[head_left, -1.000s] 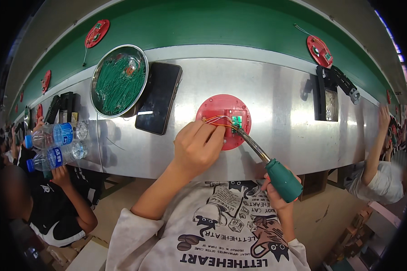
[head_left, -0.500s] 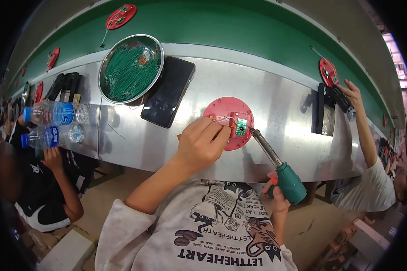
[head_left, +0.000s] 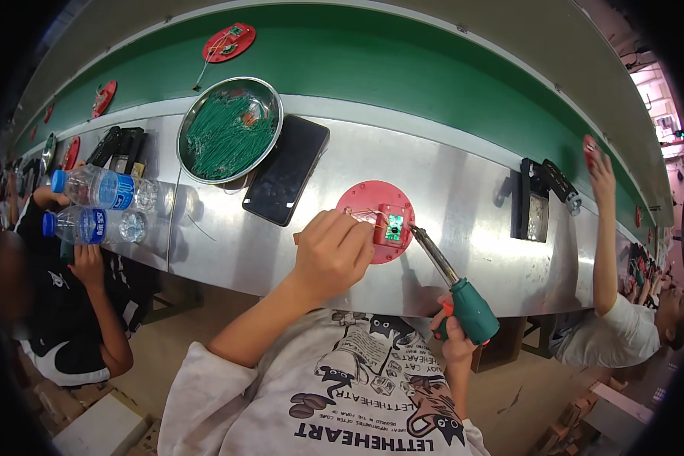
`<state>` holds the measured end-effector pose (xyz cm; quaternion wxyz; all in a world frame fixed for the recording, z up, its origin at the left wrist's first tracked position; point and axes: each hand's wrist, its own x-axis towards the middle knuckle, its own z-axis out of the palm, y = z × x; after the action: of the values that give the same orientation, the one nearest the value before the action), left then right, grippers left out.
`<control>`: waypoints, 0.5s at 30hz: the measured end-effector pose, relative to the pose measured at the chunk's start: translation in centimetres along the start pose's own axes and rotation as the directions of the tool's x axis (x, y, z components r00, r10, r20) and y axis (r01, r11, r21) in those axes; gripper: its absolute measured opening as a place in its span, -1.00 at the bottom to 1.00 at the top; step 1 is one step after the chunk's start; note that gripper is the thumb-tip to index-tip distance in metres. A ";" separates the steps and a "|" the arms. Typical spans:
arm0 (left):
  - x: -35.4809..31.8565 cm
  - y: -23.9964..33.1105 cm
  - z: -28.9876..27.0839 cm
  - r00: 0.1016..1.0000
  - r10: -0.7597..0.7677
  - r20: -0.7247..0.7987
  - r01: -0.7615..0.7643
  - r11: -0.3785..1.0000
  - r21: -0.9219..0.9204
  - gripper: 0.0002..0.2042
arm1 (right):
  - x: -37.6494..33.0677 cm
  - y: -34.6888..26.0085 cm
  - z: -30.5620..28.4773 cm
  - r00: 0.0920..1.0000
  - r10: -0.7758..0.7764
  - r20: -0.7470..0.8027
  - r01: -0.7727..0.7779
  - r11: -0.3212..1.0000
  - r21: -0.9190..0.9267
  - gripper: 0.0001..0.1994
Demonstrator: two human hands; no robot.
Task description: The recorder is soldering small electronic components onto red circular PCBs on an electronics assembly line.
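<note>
On the metal bench in front of me lies a red disc bearing a small green circuit board in a raised red frame. Thin wires run from the board to the closed fingertips of my left hand, which pinch at them over the disc's left side. My right hand is wrapped round the green handle of a soldering iron. Its long metal shaft slants up and left, the tip close to the board's right edge; whether it touches cannot be told.
A steel bowl of green wires stands behind a black phone. Two plastic bottles lie at left beside a co-worker. A black holder sits at right, near another co-worker's raised hand. More red discs rest on the green strip.
The whole view has shifted slightly. Red discs on the green strip have moved right relative to the bowl. The right co-worker's hand is now at a red disc, farther from the black holder.
</note>
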<state>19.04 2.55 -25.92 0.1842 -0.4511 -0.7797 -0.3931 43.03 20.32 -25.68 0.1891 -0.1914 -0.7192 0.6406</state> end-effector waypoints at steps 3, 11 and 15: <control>0.1 0.3 -0.4 0.992 -0.058 -0.111 0.050 0.996 -0.078 -0.79 | -0.1 0.0 -0.3 1.000 -0.005 0.009 0.005 1.000 -0.002 -0.52; -0.7 1.3 -0.1 0.994 0.101 -0.052 -0.101 0.995 -0.004 -0.63 | 0.2 -0.8 0.1 0.996 0.078 -0.034 -0.075 0.994 0.082 -0.60; -0.8 1.0 0.3 0.995 0.052 -0.088 -0.052 0.999 0.003 -0.61 | 0.4 -1.1 0.6 0.995 0.090 -0.034 -0.087 0.992 0.087 -0.60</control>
<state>20.29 2.66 -26.16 0.2290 -0.4534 -0.7590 -0.4074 42.33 19.92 -24.66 0.1822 -0.2270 -0.6781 0.6749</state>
